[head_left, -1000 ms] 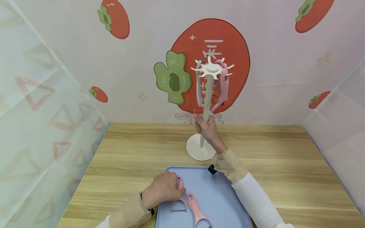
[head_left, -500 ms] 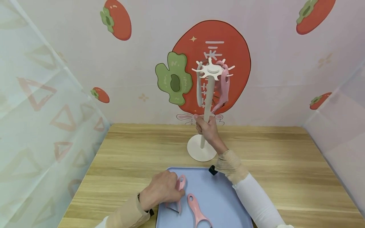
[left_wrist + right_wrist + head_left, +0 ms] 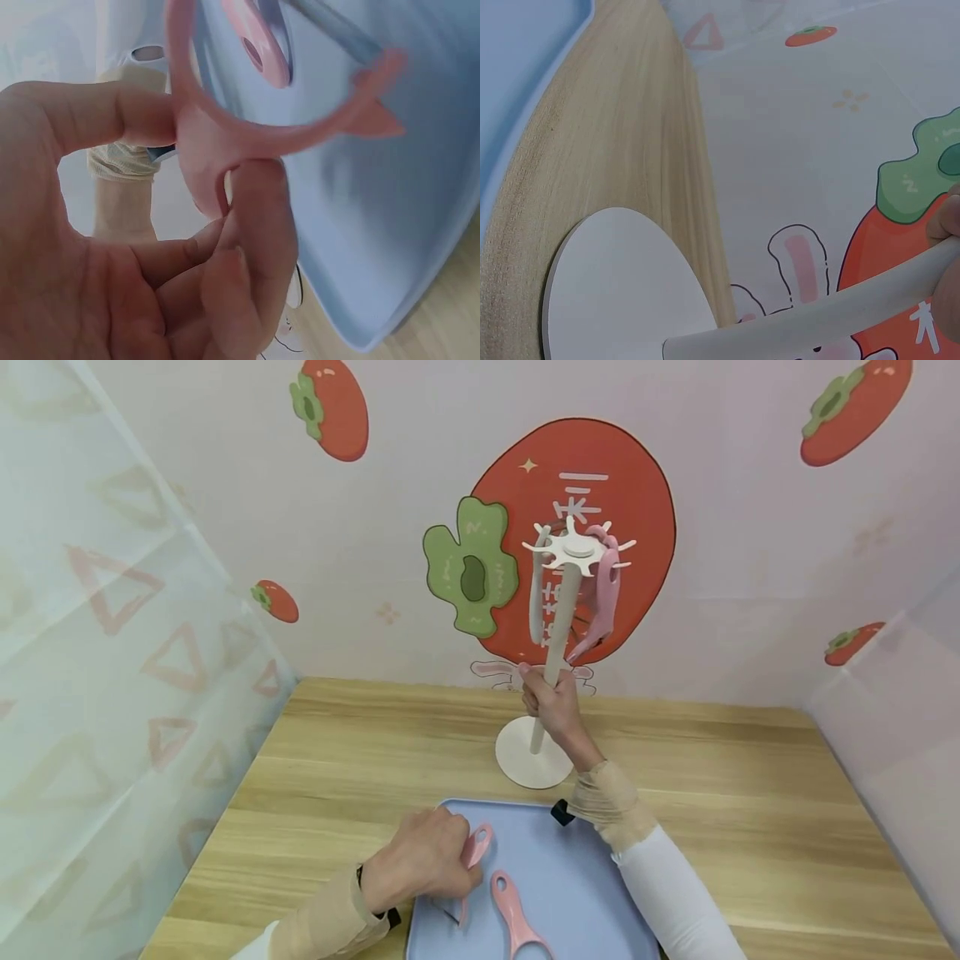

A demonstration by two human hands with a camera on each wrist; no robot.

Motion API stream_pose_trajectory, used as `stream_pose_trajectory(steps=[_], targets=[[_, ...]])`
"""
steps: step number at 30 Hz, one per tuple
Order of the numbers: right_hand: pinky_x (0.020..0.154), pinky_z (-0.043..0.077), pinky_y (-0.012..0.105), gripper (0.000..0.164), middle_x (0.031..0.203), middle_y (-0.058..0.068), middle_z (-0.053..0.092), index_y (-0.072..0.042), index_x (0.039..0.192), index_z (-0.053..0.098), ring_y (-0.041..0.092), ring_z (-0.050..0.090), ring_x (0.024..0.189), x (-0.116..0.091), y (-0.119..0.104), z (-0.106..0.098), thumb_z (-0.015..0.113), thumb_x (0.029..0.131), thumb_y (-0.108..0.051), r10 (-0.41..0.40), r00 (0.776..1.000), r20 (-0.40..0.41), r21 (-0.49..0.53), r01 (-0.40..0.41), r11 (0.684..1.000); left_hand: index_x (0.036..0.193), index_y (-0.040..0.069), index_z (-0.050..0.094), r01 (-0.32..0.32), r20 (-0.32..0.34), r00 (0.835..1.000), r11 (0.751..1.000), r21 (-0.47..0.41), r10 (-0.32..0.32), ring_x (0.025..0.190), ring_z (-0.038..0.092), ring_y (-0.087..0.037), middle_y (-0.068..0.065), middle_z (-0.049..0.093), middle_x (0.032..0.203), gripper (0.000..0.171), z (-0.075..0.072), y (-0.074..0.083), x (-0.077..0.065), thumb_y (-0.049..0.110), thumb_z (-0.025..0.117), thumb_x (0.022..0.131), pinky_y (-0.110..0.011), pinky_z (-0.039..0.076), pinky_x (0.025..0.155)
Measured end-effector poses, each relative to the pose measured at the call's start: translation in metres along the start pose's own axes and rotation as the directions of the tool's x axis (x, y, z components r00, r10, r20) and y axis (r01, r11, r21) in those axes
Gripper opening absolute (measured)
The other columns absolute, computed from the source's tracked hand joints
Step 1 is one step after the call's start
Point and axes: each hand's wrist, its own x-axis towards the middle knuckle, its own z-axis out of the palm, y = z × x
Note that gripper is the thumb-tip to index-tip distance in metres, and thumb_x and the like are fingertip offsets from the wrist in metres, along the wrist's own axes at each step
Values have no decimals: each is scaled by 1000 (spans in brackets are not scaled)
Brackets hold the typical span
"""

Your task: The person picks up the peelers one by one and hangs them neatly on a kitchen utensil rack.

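Over the left part of the blue tray, my left hand pinches a pink peeler between thumb and fingers, near where its handle meets the blade fork. The handle end sticks out past my fingers to the upper right. A second pink peeler lies in the tray, just right of that hand. My right hand grips the pole of a white stand above its round base. From the stand's hooked top hang a pink utensil and a pale grey one.
The stand is on the wooden table behind the tray. A patterned wall cloth rises at the table's back, with side cloths left and right. My right forearm crosses over the tray's right side.
The peeler in my left hand has turned: its handle end tips up to the right and its blade end swings left. My right hand keeps its grip on the pole.
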Motion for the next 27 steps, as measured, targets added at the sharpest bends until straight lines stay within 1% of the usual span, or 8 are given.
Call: stream_pose_trajectory(steps=[4,8,13,17,20,23,24,27], targets=[[37,17,27,58,45,-1,30,3,57,36,12,26,37,-1,0,0,58,104,-23,-4,1000,-1,5,4,1000,59,21,53,-23,13,1000,999,-40,24,46,45,-11,7,49,56,30,-2,-1,-2,34,74,75,-30,38,41],[37,17,28,58,45,-1,30,2,57,36,12,25,36,-2,0,-1,58,103,-24,-14,1000,-5,9,14,1000,64,21,53,-42,23,999,999,-30,43,49,46,-10,7,49,60,26,-5,-2,-4,28,74,78,-29,39,43],[37,17,27,59,45,-3,30,0,57,37,11,25,37,-3,-1,-3,61,102,-31,8,1000,-5,4,-8,1000,66,21,53,-54,42,998,998,-26,55,52,46,-9,8,49,62,24,-8,-1,-6,19,73,79,-28,41,47],[37,17,27,58,45,-2,30,-1,57,37,11,26,37,-2,0,-3,60,102,-30,9,1000,8,3,-9,1000,72,20,57,-91,18,996,995,-45,92,59,46,-8,9,49,67,19,-13,-1,-7,15,72,83,-27,42,52],[36,17,27,56,45,-2,30,-2,56,38,11,26,36,-1,0,-2,60,101,-28,8,1000,6,0,-8,1000,76,19,57,-106,8,994,991,-80,107,62,46,-7,10,49,71,19,-17,-3,-8,16,71,89,-26,43,55],[36,17,27,56,45,-2,30,-3,56,38,11,26,36,0,0,-1,60,101,-28,8,1000,6,-2,-8,1000,77,19,55,-120,-6,993,980,-160,121,59,47,-5,11,50,66,23,-19,-5,-6,21,66,97,-25,43,54],[36,17,27,57,45,-2,30,-3,56,38,11,26,36,-1,0,0,59,102,-28,7,1000,7,-1,-7,1000,79,18,57,-134,-15,991,972,-194,133,58,48,-4,11,52,64,21,-20,-6,-6,21,65,98,-24,43,53],[36,17,28,57,45,-1,30,-1,56,37,12,26,36,-1,0,0,58,103,-27,-2,1000,14,2,2,1000,98,11,64,-181,-54,983,938,-297,173,60,54,-1,11,60,67,9,-24,-9,-2,19,63,100,-22,47,55]])
